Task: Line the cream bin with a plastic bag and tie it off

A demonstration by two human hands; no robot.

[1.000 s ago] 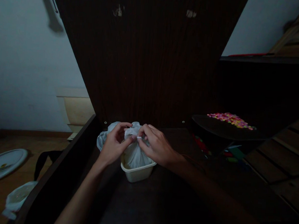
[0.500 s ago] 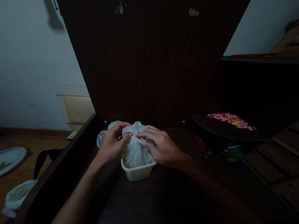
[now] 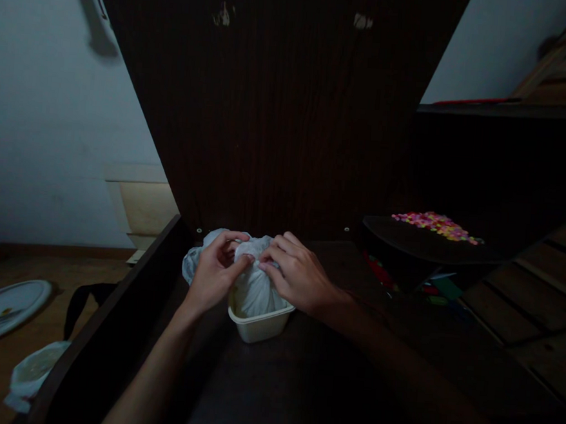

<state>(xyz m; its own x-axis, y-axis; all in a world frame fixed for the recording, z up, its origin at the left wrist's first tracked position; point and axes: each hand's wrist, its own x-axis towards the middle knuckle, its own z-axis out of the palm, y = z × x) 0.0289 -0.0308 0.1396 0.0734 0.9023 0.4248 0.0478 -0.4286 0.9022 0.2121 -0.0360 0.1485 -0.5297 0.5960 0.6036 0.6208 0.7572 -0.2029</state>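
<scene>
A white plastic bag (image 3: 256,293), gathered and twisted at its top, sits inside a cream rectangular tub (image 3: 261,329) on the dark wooden surface. My left hand (image 3: 215,268) pinches the gathered top from the left, thumb and fingers curled on the plastic. From the right, the thumb and fingers of my right hand (image 3: 298,272) are closed on the same bunched part. What the bag contains is hidden. Behind my left hand lies another crumpled, thin plastic bag (image 3: 191,264), partly covered by the hand.
A tall dark wooden panel (image 3: 270,121) rises behind the tub, and a low side board (image 3: 106,316) runs along the left. At right, a rounded shelf (image 3: 383,235) holds a pile of small colourful pieces (image 3: 434,225). A white oval lid (image 3: 35,295) lies on the floor.
My right hand's fingers have drawn in closer around the gathered top of the bag, beside my left thumb. The bag's upper edge is more covered now; the tub has barely shifted.
</scene>
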